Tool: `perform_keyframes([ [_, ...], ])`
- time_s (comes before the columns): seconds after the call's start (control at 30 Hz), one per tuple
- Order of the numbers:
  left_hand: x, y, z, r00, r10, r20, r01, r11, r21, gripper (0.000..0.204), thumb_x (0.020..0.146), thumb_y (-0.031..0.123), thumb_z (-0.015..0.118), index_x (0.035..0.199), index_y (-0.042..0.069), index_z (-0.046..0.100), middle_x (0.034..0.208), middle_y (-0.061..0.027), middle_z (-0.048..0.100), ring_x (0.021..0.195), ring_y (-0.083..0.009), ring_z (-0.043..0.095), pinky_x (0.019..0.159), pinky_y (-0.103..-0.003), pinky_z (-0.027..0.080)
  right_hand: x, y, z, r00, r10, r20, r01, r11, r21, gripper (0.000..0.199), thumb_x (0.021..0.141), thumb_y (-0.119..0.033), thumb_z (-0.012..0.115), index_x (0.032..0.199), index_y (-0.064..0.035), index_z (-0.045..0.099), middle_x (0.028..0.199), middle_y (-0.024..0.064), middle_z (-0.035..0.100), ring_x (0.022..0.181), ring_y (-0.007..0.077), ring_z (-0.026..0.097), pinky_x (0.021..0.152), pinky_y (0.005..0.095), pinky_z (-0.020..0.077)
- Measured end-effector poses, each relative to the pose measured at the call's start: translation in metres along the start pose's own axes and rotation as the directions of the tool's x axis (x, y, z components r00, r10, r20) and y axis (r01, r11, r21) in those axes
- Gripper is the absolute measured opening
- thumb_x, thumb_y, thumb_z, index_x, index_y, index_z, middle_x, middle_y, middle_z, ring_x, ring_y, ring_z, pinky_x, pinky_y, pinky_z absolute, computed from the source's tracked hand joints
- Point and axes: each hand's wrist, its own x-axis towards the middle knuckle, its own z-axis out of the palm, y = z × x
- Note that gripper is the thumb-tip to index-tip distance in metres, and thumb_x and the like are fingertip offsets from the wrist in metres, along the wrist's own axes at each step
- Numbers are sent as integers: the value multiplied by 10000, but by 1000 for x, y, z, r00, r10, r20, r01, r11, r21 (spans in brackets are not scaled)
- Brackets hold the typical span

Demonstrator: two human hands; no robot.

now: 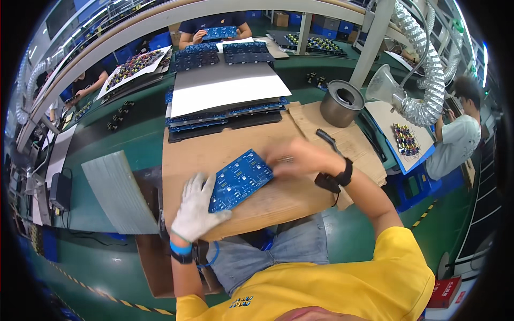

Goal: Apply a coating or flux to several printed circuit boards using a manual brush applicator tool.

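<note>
A blue circuit board [239, 179] lies on a brown cardboard sheet [214, 150] in front of me. My left hand [197, 207], in a white glove, holds the board's near left edge. My right hand [292, 159], bare and blurred, rests at the board's far right corner, touching it. A dark strap sits on my right wrist.
A stack of blue boards under white and grey sheets [225, 91] lies behind the cardboard. A metal pot [341, 102] and a black brush [327, 139] stand to the right. A ribbed grey panel [119, 191] lies left. Other people work across the bench and at right.
</note>
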Motion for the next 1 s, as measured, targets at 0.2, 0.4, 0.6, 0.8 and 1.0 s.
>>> perform_keyframes([
  [0.2, -10, 18, 18, 968, -97, -231, 92, 995, -34, 1033, 685, 420, 935, 1513, -38, 521, 1533, -295, 512, 1462, -549, 428, 1271, -658, 293, 44, 121, -108, 598, 381, -705, -581, 812, -53, 397, 959, -231, 794, 1246, 38, 744, 1130, 260, 791, 1048, 389, 781, 921, 427, 614],
  [0.4, -1, 13, 12, 964, -28, -264, 14, 998, -57, 999, 597, 408, 952, 1416, -24, 577, 1409, -247, 552, 1367, -476, 495, 1224, -667, 321, 104, 256, -148, 537, 717, -444, -830, 353, -432, 334, 889, -163, 752, 1174, 3, 805, 1237, 273, 772, 1176, 461, 739, 975, 516, 610],
  [0.6, -1, -2, 12, 969, -66, -240, 22, 983, -182, 965, 602, 406, 950, 1394, -12, 590, 1391, -238, 556, 1342, -465, 515, 1203, -687, 332, 115, 340, -130, 336, 910, -244, -753, 104, -650, 484, 808, -144, 816, 1277, -25, 793, 1281, 247, 778, 1170, 413, 765, 956, 530, 623],
  [0.8, -1, -4, 12, 980, -68, -189, 24, 975, -221, 1041, 610, 422, 958, 1487, 53, 536, 1421, -259, 545, 1371, -500, 505, 1210, -736, 312, 105, 380, -152, 350, 892, -285, -728, 68, -682, 782, 688, -179, 931, 1431, -61, 716, 1322, 228, 772, 1244, 413, 733, 1018, 547, 593],
  [1.0, -2, -6, 15, 986, -85, -142, 49, 969, -241, 1106, 620, 436, 969, 1557, 107, 483, 1452, -263, 529, 1394, -502, 497, 1210, -756, 302, 103, 372, -172, 136, 987, 82, -563, 145, -813, 705, 684, -460, 996, 1280, -122, 831, 1360, 161, 771, 1211, 334, 749, 1033, 493, 590],
])
